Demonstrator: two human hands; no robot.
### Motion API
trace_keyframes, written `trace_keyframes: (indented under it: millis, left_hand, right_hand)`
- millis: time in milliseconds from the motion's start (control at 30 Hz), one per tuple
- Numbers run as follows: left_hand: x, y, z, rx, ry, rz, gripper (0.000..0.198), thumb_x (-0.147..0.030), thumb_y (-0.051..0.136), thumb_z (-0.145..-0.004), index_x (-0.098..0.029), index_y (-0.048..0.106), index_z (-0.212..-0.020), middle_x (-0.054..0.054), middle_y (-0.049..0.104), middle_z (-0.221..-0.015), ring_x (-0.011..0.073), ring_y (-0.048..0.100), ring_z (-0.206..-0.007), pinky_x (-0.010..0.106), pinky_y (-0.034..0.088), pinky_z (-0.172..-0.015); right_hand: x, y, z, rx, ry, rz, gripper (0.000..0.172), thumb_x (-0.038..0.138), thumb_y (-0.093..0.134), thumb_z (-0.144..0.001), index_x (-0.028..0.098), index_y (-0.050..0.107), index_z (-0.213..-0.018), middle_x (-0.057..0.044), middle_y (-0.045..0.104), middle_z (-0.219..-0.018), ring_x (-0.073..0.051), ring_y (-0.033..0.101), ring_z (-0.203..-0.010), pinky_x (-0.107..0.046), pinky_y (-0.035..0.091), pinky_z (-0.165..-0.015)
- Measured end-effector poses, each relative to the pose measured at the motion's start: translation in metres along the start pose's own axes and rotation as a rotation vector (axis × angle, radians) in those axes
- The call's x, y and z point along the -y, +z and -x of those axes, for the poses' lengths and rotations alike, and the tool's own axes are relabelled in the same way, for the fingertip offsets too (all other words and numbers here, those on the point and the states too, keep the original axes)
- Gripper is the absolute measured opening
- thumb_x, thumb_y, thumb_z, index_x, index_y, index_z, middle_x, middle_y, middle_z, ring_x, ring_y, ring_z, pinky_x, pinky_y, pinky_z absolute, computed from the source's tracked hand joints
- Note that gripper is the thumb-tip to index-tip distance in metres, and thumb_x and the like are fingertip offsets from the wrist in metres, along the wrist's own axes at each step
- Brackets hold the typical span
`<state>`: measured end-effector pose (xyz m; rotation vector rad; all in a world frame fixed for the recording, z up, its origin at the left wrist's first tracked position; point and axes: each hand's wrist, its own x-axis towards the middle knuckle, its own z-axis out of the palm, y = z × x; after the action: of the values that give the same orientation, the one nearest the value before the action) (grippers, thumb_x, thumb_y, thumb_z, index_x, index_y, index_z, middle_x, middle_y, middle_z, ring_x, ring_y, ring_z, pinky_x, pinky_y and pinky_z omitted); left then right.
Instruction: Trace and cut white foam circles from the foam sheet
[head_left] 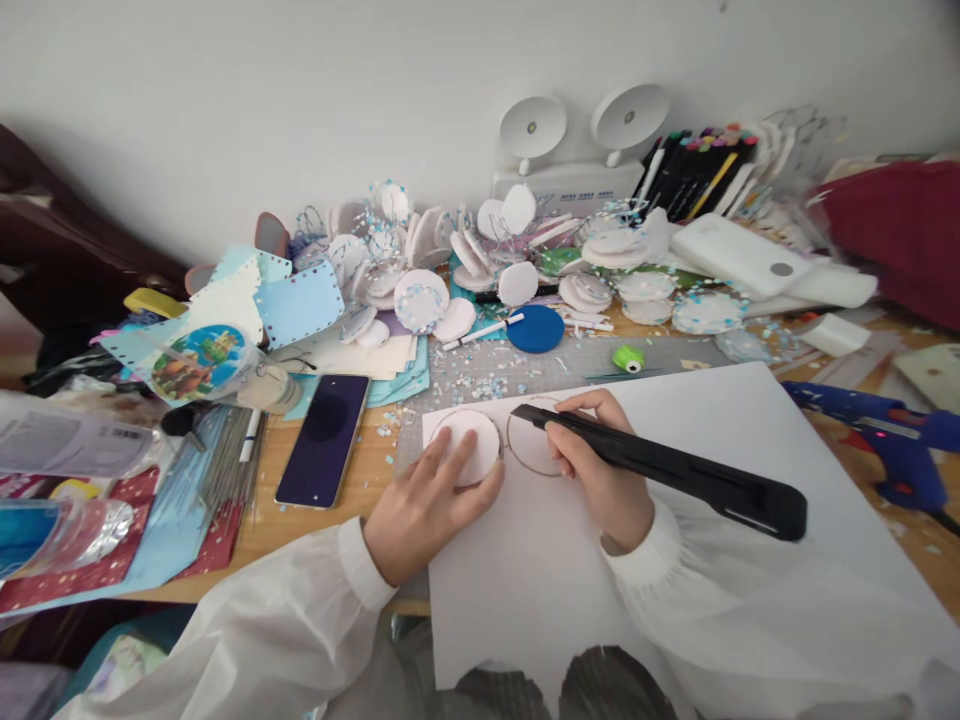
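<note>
Wooden table (277,530) against the wall, grey mat (686,352) on it. Big white sheet (517,600) lies partly over the mat and runs past the near edge. Phone (324,440) left of the sheet, flat on bare wood, dark screen up. Wires (229,460) bundled further left. Blue glue gun (885,430) on its side, right of the sheet. On the mat behind the sheet: small green item (628,357), blue disc (535,328), a white pen (484,331) touching or nearly touching it, scattered paper bits (487,385). White rounds (420,300) heaped along the back; exact supports hidden.
</note>
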<state>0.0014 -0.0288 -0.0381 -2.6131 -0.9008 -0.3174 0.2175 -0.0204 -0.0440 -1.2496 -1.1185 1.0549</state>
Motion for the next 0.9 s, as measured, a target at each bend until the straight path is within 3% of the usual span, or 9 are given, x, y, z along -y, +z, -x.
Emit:
trace_keyframes:
  millis: [133,300,400,500,667,767,900]
  left_hand:
    - [-0.01,-0.002,-0.006,0.046,0.027,-0.058,0.041,-0.011,0.044,-0.091,-0.016,0.047,-0.131,0.021,0.061,-0.124,0.0336,0.059,-0.117,0.04,0.058,-0.084]
    - [-0.039,-0.004,-0.022,0.159,-0.044,-0.144,0.029,-0.012,0.044,-0.09,-0.004,0.053,-0.116,0.033,0.061,-0.115,0.0386,0.062,-0.109,0.045,0.059,-0.081]
    - [-0.055,-0.005,-0.029,0.274,-0.132,-0.181,0.028,-0.009,0.041,-0.09,-0.004,0.052,-0.115,0.033,0.059,-0.116,0.0367,0.059,-0.111,0.045,0.058,-0.083]
    - [-0.066,-0.002,-0.033,0.338,-0.204,-0.178,0.027,-0.008,0.042,-0.089,-0.007,0.052,-0.114,0.03,0.059,-0.118,0.0355,0.058,-0.114,0.047,0.058,-0.085]
    - [-0.083,0.009,-0.039,0.229,-0.381,-0.139,0.02,-0.005,0.051,-0.087,-0.007,0.053,-0.107,0.031,0.061,-0.114,0.0398,0.057,-0.111,0.053,0.058,-0.082]
    - [-0.09,0.013,-0.043,0.202,-0.505,-0.152,0.019,-0.005,0.059,-0.084,-0.006,0.054,-0.103,0.034,0.06,-0.112,0.0423,0.054,-0.113,0.056,0.056,-0.085]
    - [-0.093,0.011,-0.044,0.248,-0.5,-0.097,0.021,-0.009,0.058,-0.086,-0.006,0.054,-0.106,0.034,0.058,-0.115,0.0427,0.052,-0.115,0.057,0.055,-0.087]
  right_hand:
    - [0.009,-0.002,-0.007,0.059,0.008,0.112,0.02,0.035,0.062,-0.083,0.024,0.05,-0.096,0.008,0.046,-0.056,-0.008,0.039,-0.045,-0.021,0.032,-0.044]
    - [0.024,-0.006,-0.034,0.328,-0.02,0.15,0.029,0.035,0.065,-0.081,0.025,0.06,-0.109,0.004,0.055,-0.069,-0.011,0.049,-0.059,-0.023,0.04,-0.054]
    - [0.024,0.003,-0.056,0.419,0.023,0.104,0.03,0.039,0.065,-0.08,0.024,0.067,-0.105,0.002,0.054,-0.068,-0.01,0.046,-0.059,-0.024,0.038,-0.053]
    - [0.014,0.024,-0.075,0.399,0.122,-0.002,0.026,0.043,0.065,-0.077,0.02,0.069,-0.087,0.005,0.045,-0.056,-0.008,0.035,-0.05,-0.023,0.027,-0.045]
    - [-0.004,0.058,-0.09,0.394,0.172,-0.067,0.018,0.036,0.066,-0.073,0.02,0.058,-0.075,0.008,0.042,-0.054,-0.005,0.028,-0.042,-0.023,0.017,-0.04]
    - [-0.006,0.065,-0.09,0.37,0.156,0.001,0.02,0.034,0.066,-0.071,0.022,0.05,-0.073,0.01,0.034,-0.049,-0.005,0.027,-0.04,-0.023,0.017,-0.039]
    - [-0.005,0.065,-0.087,0.345,0.142,0.048,0.024,0.033,0.064,-0.071,0.024,0.042,-0.073,0.011,0.031,-0.05,-0.007,0.027,-0.042,-0.023,0.019,-0.04]
